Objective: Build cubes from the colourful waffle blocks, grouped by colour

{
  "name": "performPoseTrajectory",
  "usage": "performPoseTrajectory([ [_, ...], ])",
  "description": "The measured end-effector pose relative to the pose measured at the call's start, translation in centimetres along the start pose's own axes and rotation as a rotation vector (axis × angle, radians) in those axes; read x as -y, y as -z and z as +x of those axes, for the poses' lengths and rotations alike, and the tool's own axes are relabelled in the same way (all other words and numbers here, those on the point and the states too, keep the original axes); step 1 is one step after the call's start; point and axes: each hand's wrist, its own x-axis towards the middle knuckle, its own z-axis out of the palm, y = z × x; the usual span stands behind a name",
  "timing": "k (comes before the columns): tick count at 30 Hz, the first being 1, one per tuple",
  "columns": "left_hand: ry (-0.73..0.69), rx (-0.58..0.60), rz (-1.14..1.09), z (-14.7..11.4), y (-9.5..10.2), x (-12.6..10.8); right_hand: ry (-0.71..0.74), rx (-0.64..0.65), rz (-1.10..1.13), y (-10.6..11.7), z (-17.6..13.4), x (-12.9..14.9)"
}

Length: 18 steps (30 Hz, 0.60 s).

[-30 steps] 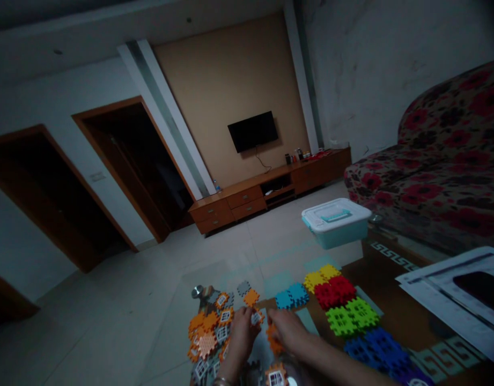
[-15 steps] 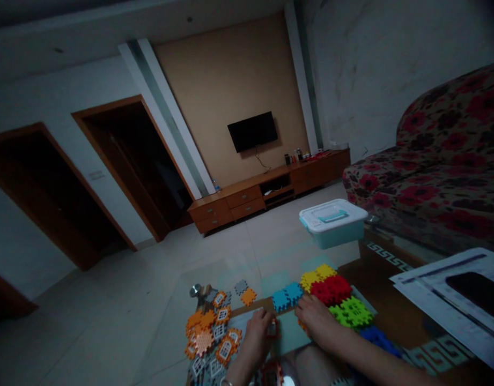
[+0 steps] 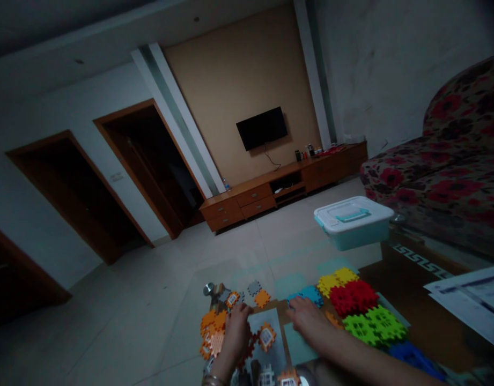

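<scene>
An orange window tile [image 3: 266, 336] is now lying uncovered between my hands, as I'm swinging my left hand [image 3: 237, 326] toward the orange tiles [image 3: 209, 320], leaving it just right of those fingers. My right hand [image 3: 309, 321] is reaching over light-blue tiles [image 3: 313, 295]; I'm not managing to tell whether either hand's bent fingers are gripping anything.

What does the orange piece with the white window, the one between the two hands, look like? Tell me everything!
The orange piece has a toothed edge like a puzzle piece, with a white barred window in its middle. It looks like plastic and seems to lie flat on the table. It sits nearer the left hand than the right hand, and neither seems to touch it. A darker reddish piece is beside it; whether they touch isn't clear.
</scene>
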Motion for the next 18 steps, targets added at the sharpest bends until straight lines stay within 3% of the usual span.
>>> performPoseTrajectory([
  [5, 0.2, -0.08, 0.061, 0.8, -0.2, 5.2, 0.149, 0.051, 0.0, -0.7, 6.1, 2.7],
  [9, 0.273, -0.071, 0.077, 0.9, -1.2, 7.7, 0.116, 0.093, -0.029, -2.2, 9.5, 4.5],
  [14, 0.245, -0.094, 0.07, 0.3, -1.6, 8.0, -0.008, 0.12, -0.091, -4.0, 8.4, 6.8],
  [18, 0.24, -0.149, 0.053, -0.1, -0.7, 7.3, -0.013, 0.159, -0.095, -2.9, 7.0, 6.2],
])
